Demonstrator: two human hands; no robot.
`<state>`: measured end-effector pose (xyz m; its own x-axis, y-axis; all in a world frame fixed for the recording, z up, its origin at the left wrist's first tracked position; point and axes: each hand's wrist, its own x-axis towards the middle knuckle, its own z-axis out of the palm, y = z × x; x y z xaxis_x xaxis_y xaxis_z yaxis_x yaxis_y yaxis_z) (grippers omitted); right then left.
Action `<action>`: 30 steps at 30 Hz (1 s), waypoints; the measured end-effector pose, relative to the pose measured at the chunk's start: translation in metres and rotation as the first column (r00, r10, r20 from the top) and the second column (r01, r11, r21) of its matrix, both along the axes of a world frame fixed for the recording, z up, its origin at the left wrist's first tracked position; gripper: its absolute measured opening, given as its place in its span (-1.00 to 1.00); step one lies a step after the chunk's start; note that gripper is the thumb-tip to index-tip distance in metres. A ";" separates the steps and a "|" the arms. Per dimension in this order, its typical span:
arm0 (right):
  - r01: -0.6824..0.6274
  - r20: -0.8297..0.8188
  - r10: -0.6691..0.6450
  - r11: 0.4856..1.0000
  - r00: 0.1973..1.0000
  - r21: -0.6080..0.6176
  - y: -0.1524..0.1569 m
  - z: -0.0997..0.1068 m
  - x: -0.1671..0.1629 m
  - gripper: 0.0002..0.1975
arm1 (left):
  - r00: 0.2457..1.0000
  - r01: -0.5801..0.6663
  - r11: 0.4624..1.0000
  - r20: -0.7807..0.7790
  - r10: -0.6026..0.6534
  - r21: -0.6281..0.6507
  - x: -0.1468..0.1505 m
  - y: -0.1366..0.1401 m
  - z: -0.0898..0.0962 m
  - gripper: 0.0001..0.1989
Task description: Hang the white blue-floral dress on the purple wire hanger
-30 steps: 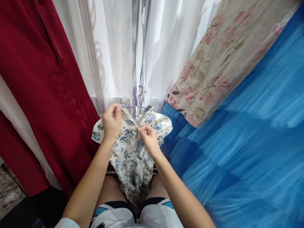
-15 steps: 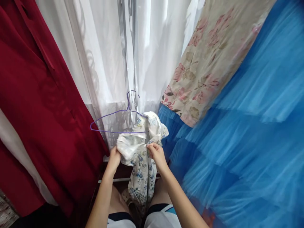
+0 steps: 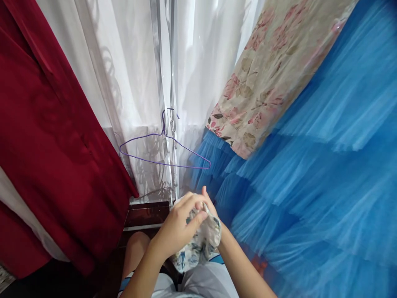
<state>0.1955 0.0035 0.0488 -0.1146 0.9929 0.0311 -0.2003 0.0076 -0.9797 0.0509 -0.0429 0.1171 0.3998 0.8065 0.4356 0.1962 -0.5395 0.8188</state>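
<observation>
A white garment with blue flowers [image 3: 189, 254] is bunched between my two hands, low in front of my lap. My left hand [image 3: 177, 225] closes over its top from the left, thumb pressing into the cloth. My right hand [image 3: 211, 207] is on the far right side of the bundle, thumb pointing up and fingers mostly hidden, apparently gripping the fabric. Beyond my hands hangs a bare purple wire hanger [image 3: 164, 164], its hook on a white metal stand [image 3: 172, 82]. What kind of garment this is, I cannot tell.
White curtains [image 3: 130, 82] hang behind the stand. To the left is a dark red cloth [image 3: 62, 136]. On the right hang a beige floral cloth [image 3: 248, 99] and a tiered blue tulle skirt [image 3: 310, 178]. Part of a dark base [image 3: 145, 215] shows below.
The floral garment has come off the hanger and down toward my lap, gathered into a bundle. My hands have moved closer together around it. The hanger now hangs bare.
</observation>
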 end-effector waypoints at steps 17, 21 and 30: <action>-0.422 0.568 0.342 0.907 0.748 0.010 0.020 0.092 0.134 -0.72 | 0.966 -0.070 0.976 -0.258 0.015 -0.207 -0.085 0.034 -0.049 -0.65; -0.142 0.410 0.013 0.948 0.912 0.286 0.086 0.116 0.120 -0.73 | 0.965 -0.246 0.963 -0.126 0.232 -0.110 -0.097 0.042 -0.032 -0.64; -0.355 0.265 0.288 0.899 0.920 0.256 0.161 0.129 0.030 -0.72 | 0.833 -0.398 0.900 0.342 0.435 -0.176 -0.110 0.039 -0.010 -0.75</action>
